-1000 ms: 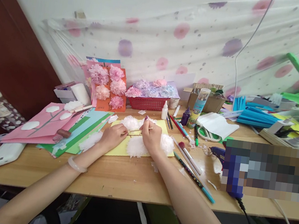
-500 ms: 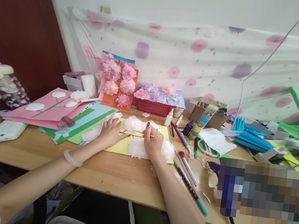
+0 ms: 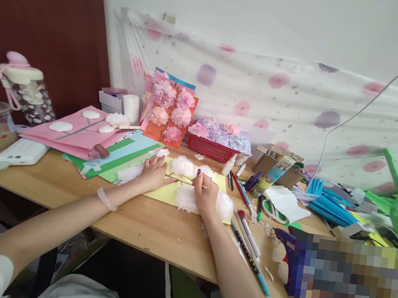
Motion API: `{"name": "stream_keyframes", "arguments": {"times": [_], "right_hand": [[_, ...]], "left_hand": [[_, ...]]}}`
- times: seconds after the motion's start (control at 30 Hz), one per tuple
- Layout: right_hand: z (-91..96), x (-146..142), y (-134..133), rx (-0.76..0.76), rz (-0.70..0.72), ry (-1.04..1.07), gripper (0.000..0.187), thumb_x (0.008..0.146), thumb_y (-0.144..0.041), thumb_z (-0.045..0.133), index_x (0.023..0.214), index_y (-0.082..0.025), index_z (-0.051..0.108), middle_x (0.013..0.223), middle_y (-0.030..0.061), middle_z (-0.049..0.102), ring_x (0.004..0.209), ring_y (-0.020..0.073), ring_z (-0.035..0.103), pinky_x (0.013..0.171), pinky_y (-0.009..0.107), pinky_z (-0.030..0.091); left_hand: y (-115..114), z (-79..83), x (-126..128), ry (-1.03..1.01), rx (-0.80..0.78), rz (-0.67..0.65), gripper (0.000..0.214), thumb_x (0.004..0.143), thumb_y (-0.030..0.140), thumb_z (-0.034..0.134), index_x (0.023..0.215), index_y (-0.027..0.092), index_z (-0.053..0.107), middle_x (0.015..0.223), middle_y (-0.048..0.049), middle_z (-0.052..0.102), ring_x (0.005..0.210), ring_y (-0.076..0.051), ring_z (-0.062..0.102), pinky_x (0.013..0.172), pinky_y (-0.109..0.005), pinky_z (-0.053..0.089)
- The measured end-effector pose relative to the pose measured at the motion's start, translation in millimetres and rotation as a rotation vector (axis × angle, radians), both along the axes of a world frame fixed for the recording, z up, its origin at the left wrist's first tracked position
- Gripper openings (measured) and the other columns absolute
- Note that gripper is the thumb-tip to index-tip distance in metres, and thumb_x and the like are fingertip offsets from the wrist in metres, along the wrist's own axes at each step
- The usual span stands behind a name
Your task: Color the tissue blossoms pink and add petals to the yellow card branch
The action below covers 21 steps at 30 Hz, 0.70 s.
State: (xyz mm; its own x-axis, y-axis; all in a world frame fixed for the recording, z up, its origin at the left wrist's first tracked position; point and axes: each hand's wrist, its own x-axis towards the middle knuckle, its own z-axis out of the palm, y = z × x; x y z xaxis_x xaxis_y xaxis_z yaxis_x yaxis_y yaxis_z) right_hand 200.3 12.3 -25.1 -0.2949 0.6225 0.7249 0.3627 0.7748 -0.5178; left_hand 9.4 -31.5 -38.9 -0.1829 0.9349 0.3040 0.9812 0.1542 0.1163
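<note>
Yellow paper (image 3: 161, 194) lies on the table beneath both hands, with white fluffy tufts (image 3: 187, 199) on it and brown branch-like lines between them. My left hand (image 3: 153, 174) rests flat on the paper's left part, its fingers spread. A thin stick-like tool (image 3: 204, 187) with a pale end is pinched in my right hand (image 3: 206, 195), over the middle of the paper. Its tip is too small to make out. Another white tuft (image 3: 182, 166) sits just beyond the hands, and one white tuft (image 3: 130, 173) lies left of my left hand.
Pink paper (image 3: 44, 136) with white shapes lies on the left, near a power bank (image 3: 22, 153). Pink flowers (image 3: 164, 93) on orange card and a red basket (image 3: 210, 149) stand behind. Makeup-style brushes (image 3: 248, 231), a marker (image 3: 254, 268) and a blue glue gun (image 3: 294, 264) lie right.
The camera view has turned to the left, so things appear shifted right. Both hands stay at about the same places on the yellow paper, the right still pinching the thin tool.
</note>
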Motion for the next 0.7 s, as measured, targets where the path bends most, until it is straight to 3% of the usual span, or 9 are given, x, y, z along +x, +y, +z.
{"name": "stream_keyframes", "arguments": {"times": [0.17, 0.43, 0.7], "right_hand": [[2.1, 1.2, -2.3, 0.028, 0.033, -0.021, 0.047, 0.096, -0.041, 0.033, 0.058, -0.022, 0.054, 0.055, 0.0024, 0.063, 0.050, 0.0133, 0.058, 0.054, 0.024, 0.039], [2.9, 7.2, 3.8, 0.039, -0.100, 0.073, 0.057, 0.099, -0.044, 0.029, 0.055, -0.021, 0.057, 0.050, 0.0040, 0.062, 0.049, 0.0142, 0.059, 0.053, 0.025, 0.037], [0.2, 1.2, 1.8, 0.069, -0.070, 0.055, 0.059, 0.099, -0.045, 0.030, 0.054, -0.020, 0.058, 0.048, 0.0026, 0.062, 0.045, 0.0125, 0.057, 0.049, 0.024, 0.037]], "left_hand": [[-0.7, 0.6, 1.1, 0.028, 0.012, 0.004, 0.062, 0.084, 0.065, 0.051, 0.114, 0.012, 0.065, 0.139, -0.0260, 0.050, 0.129, -0.043, 0.041, 0.098, -0.053, 0.034], [-0.2, 1.2, 2.0, 0.040, -0.003, 0.024, 0.062, 0.085, 0.063, 0.050, 0.114, 0.010, 0.064, 0.131, -0.0250, 0.055, 0.124, -0.042, 0.044, 0.096, -0.051, 0.035], [1.8, -0.6, 1.9, 0.030, -0.013, 0.042, 0.063, 0.085, 0.066, 0.047, 0.114, 0.012, 0.064, 0.129, -0.0226, 0.057, 0.125, -0.039, 0.044, 0.097, -0.048, 0.033]]}}
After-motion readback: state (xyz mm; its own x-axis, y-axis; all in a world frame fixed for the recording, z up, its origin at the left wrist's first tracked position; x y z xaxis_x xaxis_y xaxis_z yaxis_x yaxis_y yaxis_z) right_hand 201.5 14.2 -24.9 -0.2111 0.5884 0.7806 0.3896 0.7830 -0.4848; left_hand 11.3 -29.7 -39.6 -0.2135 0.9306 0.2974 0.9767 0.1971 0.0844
